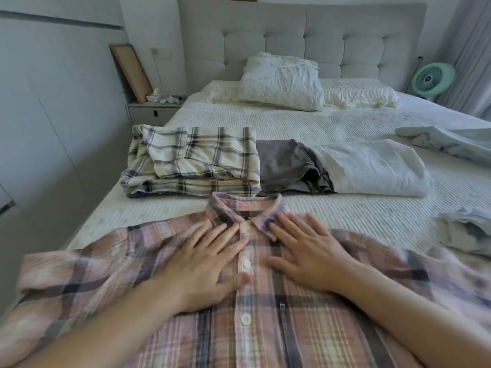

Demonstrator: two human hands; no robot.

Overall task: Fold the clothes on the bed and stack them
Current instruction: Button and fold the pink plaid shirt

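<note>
Both hands lie flat, fingers straight and spread, pressing on the chest of a pink plaid shirt (265,314): left hand (204,264) left of the button placket, right hand (308,251) right of it, fingertips near the collar. Neither hand grips anything. The shirt is spread front up, buttoned, across the near end of the bed (345,208), collar pointing toward the headboard (300,41).

Just beyond the collar sits a folded stack of cream plaid clothes (191,160). Touching it on the right is a folded grey garment (289,166), then a folded white garment (377,168), which overlaps the grey one's right edge. A crumpled pale blue garment (451,142) lies unfolded at the right, and another pale crumpled piece (467,229) nearer, both apart from the shirt. Two pillows (281,81) rest against the headboard. A nightstand (151,110) stands at the bed's left, a green fan (433,78) at its right.

Both sleeves and the shirt's lower part run out of view. Motion blur softens the shirt's edges and both hands. Small items on the nightstand cannot be identified.
</note>
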